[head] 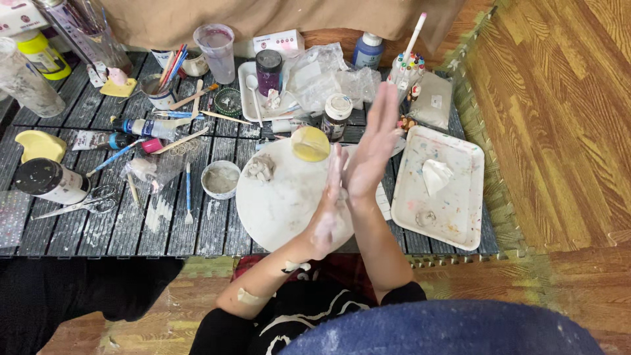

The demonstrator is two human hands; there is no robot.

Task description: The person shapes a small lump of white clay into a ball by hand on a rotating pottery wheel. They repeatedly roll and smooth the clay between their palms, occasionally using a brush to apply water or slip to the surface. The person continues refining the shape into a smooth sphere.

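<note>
- My left hand point(330, 209) and right hand point(371, 152) are pressed palm to palm, fingers flat and straight, not curled round anything. Left is coated in pale clay dust.
- Can't tell if a bit of clay sits between the palms; nothing shows at the edges.
- Directly under my hands: round white work board point(279, 197), smeared with clay residue.
- On that board, just beyond my left fingertips: yellow round lid point(310, 143); further to my left, a small lump of grey clay pieces point(259, 169).
- Just off the board on my left-hand side: small bowl of grey slip point(221, 179), a blue-handled tool point(188, 190) beside it.
- Right of my hands, near but apart: white rectangular tray point(460, 217) with a crumpled tissue point(436, 175) and paint stains.
- Past my right fingertips: marker holder point(405, 71) with a pink-tipped stick standing up, blue paint bottle point(367, 49), dark-lidded jar point(268, 69).
- Far to my left: scissors point(82, 204), a black-capped bottle point(49, 181) lying down, paint tubes.
- Progress, my read: the clay lump looks unshaped and nothing finished is on the board, so early stage; shaping looks mostly ahead.
</note>
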